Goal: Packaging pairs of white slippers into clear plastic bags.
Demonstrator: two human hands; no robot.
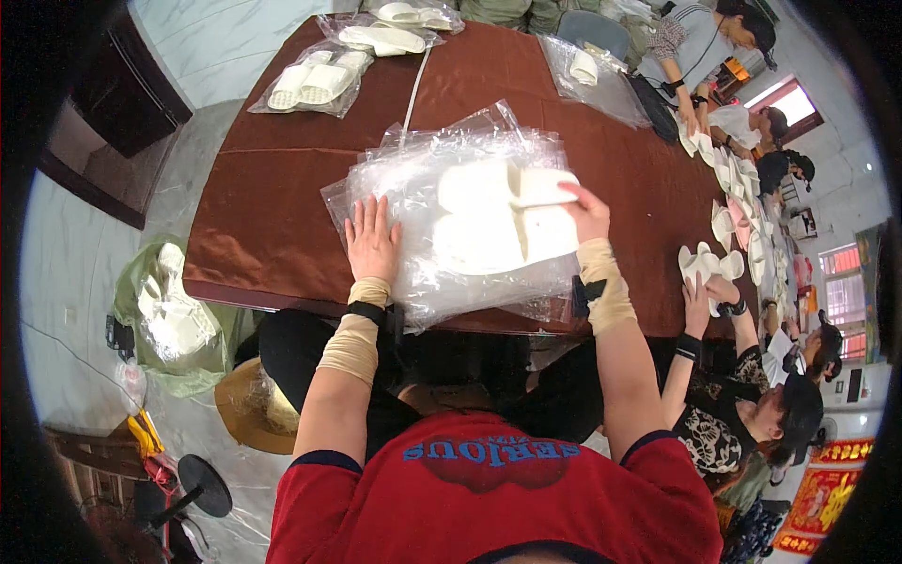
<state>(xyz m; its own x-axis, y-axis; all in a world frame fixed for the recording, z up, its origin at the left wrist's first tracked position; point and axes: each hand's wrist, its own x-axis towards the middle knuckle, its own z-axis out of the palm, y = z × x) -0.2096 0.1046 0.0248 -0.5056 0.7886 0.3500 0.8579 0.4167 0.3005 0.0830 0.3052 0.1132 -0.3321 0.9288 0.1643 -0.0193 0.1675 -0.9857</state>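
A pair of white slippers [481, 237] lies side by side over a thick stack of clear plastic bags [427, 296], near the table's front edge. My right hand [589, 216] grips the right end of the farther slipper between thumb and fingers. Flat on the left part of the stack rests my left hand [373, 242], its fingers stretched and apart. Glare washes out the slippers' surface. I cannot tell whether they sit on the top bag or partly inside it.
Bagged white slippers [319, 83] lie at the table's far left, and another bagged one [583, 68] at the far right. Co-workers handle loose slippers [707, 263] along the right side. On the floor at left stand a green bag of slippers [178, 310] and a brown stool [252, 404].
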